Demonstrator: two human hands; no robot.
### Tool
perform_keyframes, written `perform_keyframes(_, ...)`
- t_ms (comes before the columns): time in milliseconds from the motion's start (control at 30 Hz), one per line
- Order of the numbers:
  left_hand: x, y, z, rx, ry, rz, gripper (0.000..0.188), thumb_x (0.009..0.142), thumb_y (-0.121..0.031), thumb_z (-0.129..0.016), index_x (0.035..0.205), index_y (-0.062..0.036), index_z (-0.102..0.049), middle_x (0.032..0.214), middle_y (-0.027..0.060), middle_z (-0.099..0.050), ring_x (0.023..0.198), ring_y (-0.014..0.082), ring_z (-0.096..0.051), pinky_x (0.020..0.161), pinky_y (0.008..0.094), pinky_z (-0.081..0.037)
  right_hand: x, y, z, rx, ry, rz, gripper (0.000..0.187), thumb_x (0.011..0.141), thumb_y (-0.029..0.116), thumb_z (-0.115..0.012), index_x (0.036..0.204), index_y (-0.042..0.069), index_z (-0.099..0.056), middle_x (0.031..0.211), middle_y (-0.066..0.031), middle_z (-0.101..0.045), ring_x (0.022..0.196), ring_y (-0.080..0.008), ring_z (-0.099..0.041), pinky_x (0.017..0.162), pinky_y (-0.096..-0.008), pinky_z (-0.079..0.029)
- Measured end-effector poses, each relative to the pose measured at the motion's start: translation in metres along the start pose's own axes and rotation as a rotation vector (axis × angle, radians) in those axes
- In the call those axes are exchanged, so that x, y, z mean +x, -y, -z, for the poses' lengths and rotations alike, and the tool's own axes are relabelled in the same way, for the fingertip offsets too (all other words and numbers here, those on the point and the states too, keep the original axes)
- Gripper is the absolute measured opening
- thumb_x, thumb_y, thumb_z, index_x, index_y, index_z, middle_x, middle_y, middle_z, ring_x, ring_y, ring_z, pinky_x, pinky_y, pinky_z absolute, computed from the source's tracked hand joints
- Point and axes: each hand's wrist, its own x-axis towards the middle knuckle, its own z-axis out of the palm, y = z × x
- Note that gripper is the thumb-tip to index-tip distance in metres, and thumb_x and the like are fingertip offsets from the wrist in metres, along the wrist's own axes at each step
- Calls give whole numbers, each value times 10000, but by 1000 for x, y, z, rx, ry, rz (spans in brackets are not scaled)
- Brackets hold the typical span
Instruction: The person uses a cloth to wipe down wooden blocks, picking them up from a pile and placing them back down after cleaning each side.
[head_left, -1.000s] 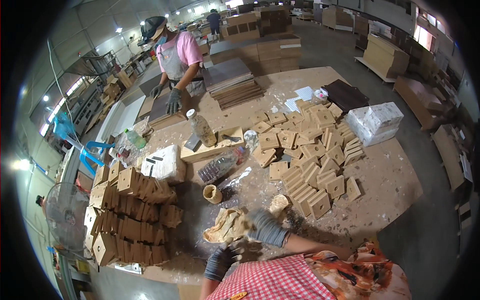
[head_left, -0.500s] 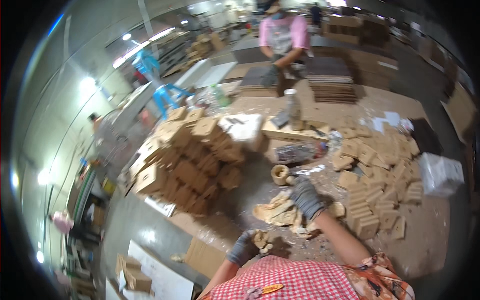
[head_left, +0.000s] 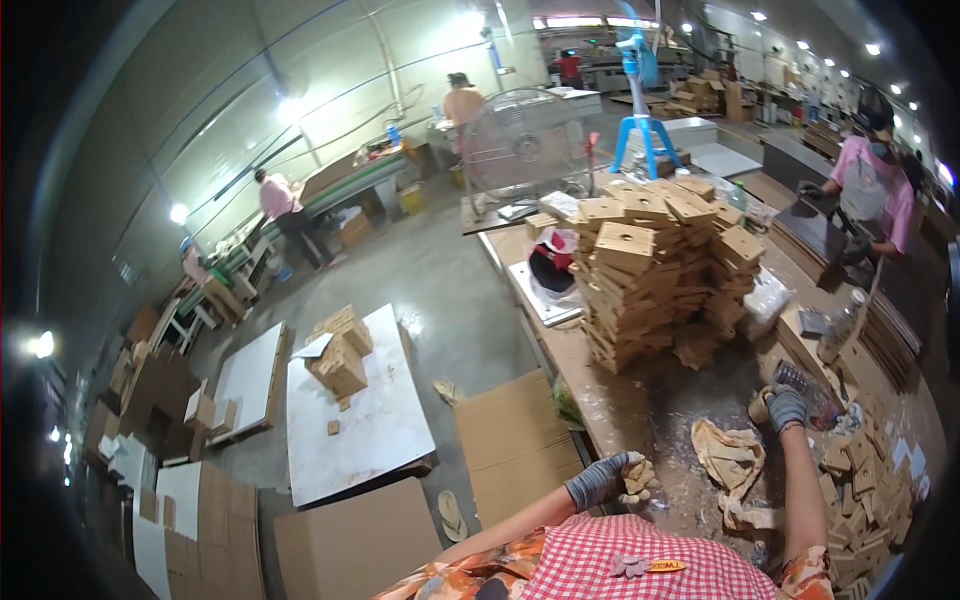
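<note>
My left hand (head_left: pixel 598 484), in a grey glove, is closed on a crumpled tan rag (head_left: pixel 637 477) at the table's near edge. Further right, my gloved right hand (head_left: pixel 786 408) has its fingers wrapped round a small, round tan container (head_left: pixel 759 406), largely covered by the glove. Between my hands a second, larger yellowish cloth (head_left: pixel 728 455) lies rumpled on the brown tabletop (head_left: pixel 665 420). Ahead rises a tall, uneven stack of wooden blocks (head_left: pixel 625 248), each with a hole. A clear plastic bottle (head_left: pixel 797 378) lies just beyond my right hand.
Loose wooden pieces (head_left: pixel 865 480) are heaped right of my forearm. An upright bottle (head_left: pixel 843 325) stands farther back. Across the table a person in pink (head_left: pixel 868 190) works at dark stacked panels. A large fan (head_left: pixel 525 145) stands behind; cardboard (head_left: pixel 515 430) lies on the floor at left.
The view has swung left, showing more floor. My right hand has moved from beside the cloth to the round container and closed on it. My left hand still grips the rag.
</note>
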Motion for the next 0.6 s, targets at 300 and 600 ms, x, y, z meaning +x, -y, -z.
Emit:
perform_keyframes(300,-39,-25,33,73,-25,-66,421,877,-338,-548,1155,-22,-520,1117,161,-601,1016,267,-580,855,387,-488,5,-30,-16,-345,-267,-173,487,797,302,-494,1220,66,-545,1181,-207,-566,1103,-348,-539,980,-425,-399)
perform_keyframes(600,-75,-41,46,146,-196,-52,430,865,-338,-511,1146,-12,-517,1126,212,-585,983,347,-593,795,434,-516,-16,22,12,-126,-62,-314,300,811,332,-498,827,121,-710,861,-136,-678,829,-290,-652,740,-403,-510)
